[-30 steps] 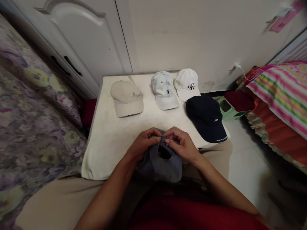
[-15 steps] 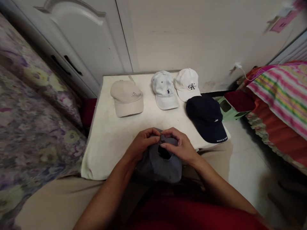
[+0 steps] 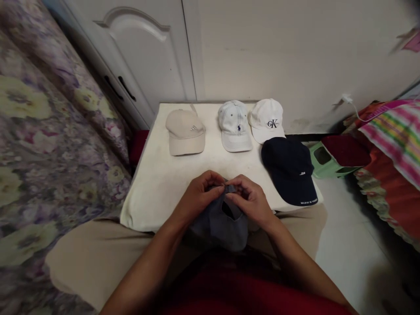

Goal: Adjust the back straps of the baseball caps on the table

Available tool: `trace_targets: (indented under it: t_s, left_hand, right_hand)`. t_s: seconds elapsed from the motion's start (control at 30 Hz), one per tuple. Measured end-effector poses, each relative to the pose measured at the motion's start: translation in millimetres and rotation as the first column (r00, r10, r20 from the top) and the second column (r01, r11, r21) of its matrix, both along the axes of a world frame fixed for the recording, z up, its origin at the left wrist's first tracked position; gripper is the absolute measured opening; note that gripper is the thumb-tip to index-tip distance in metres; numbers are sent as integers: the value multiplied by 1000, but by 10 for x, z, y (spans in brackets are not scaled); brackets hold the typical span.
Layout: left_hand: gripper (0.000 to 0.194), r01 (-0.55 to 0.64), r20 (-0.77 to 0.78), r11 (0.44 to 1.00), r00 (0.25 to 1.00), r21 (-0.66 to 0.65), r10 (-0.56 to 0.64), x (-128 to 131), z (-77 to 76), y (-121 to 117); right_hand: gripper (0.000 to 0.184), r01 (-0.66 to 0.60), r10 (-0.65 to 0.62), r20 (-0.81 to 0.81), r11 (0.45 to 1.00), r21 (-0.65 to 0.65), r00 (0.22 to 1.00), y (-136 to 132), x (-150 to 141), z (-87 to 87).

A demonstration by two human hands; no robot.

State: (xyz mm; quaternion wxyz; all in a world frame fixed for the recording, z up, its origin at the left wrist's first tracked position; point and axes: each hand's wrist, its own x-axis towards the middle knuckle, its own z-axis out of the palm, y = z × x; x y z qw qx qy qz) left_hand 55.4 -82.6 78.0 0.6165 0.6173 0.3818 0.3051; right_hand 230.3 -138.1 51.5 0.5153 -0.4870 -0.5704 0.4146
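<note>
A dark grey baseball cap [image 3: 226, 229] is held over my lap at the table's near edge, its back opening facing me. My left hand [image 3: 205, 192] pinches the back strap on its left side. Close beside it, my right hand [image 3: 249, 199] grips the strap's other side between thumb and fingers. The fingers partly hide the strap and its fastening. Beyond my hands lie a beige cap [image 3: 185, 133], a pale blue cap [image 3: 234, 124], a white cap [image 3: 266, 120] with CK lettering, and a navy cap [image 3: 288, 166] near the right edge.
The table [image 3: 144, 188] has a cream cover and stands against a white cabinet [image 3: 144, 57] and wall. A floral curtain [image 3: 49, 153] hangs on the left. To the right are a green stool [image 3: 323, 159] with a dark red top and a bed with a striped cover [image 3: 400, 140].
The camera view has swung left, so things sit further right in the picture. Both hands still hold the grey cap's strap, and the cap is slightly turned.
</note>
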Motion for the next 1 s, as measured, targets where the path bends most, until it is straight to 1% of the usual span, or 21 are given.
trace_targets:
  t_s: [0.07, 0.1, 0.13, 0.2, 0.23, 0.27, 0.3, 0.43, 0.5, 0.57, 0.67, 0.8, 0.9, 1.0]
  left_hand:
    - [13, -22, -76, 996, 997, 81, 28, 6, 33, -58]
    - [13, -46, -113, 987, 992, 151, 63, 10, 44, -94]
    - [12, -84, -142, 965, 982, 247, 122, 16, 52, -137]
    - [8, -169, -169, 877, 948, 449, 269, 31, 59, -236]
    - [5, -197, -172, 835, 930, 515, 325, 39, 60, -289]
    - [3, -208, -182, 813, 917, 545, 356, 45, 60, -338]
    - [3, -201, -201, 818, 912, 540, 357, 49, 60, -382]
    - [12, -126, -277, 916, 930, 380, 243, 45, 58, -459]
    - [13, -110, -268, 953, 945, 283, 188, 40, 62, -442]
    - [13, -116, -223, 977, 962, 178, 155, 42, 68, -411]
    - [15, -134, -135, 991, 982, 13, 134, 51, 68, -371]
    - [16, -130, -41, 980, 991, -149, 125, 60, 33, -338]
    - [17, -120, -24, 973, 993, -198, 117, 57, -2, -315]
    - [18, -112, -50, 978, 993, -177, 105, 40, -13, -294]
  right_hand:
    - [19, -33, 28, -78, 997, -65, 997, -9, 22, -18]
    - [19, -53, 42, -118, 994, -92, 992, -11, 29, -27]
    - [20, -71, 54, -152, 991, -111, 987, -11, 33, -35]
    - [20, -97, 72, -197, 988, -120, 978, -8, 34, -46]
    - [20, -101, 77, -202, 989, -111, 976, -6, 33, -49]
    - [20, -98, 78, -194, 990, -97, 978, -4, 31, -52]
    - [20, -89, 75, -174, 993, -77, 982, -4, 29, -55]
    - [19, -66, 68, -65, 997, 26, 996, -16, 24, -73]
    - [17, -79, 80, -20, 995, 64, 997, -25, 23, -88]
    - [16, -87, 85, 21, 991, 103, 996, -31, 24, -108]
    - [16, -94, 83, 74, 981, 168, 994, -31, 30, -139]
    - [20, -110, 80, 130, 965, 240, 988, -24, 39, -162]
    - [20, -117, 77, 160, 960, 254, 984, -27, 37, -160]
    - [18, -117, 79, 169, 967, 227, 982, -43, 29, -157]
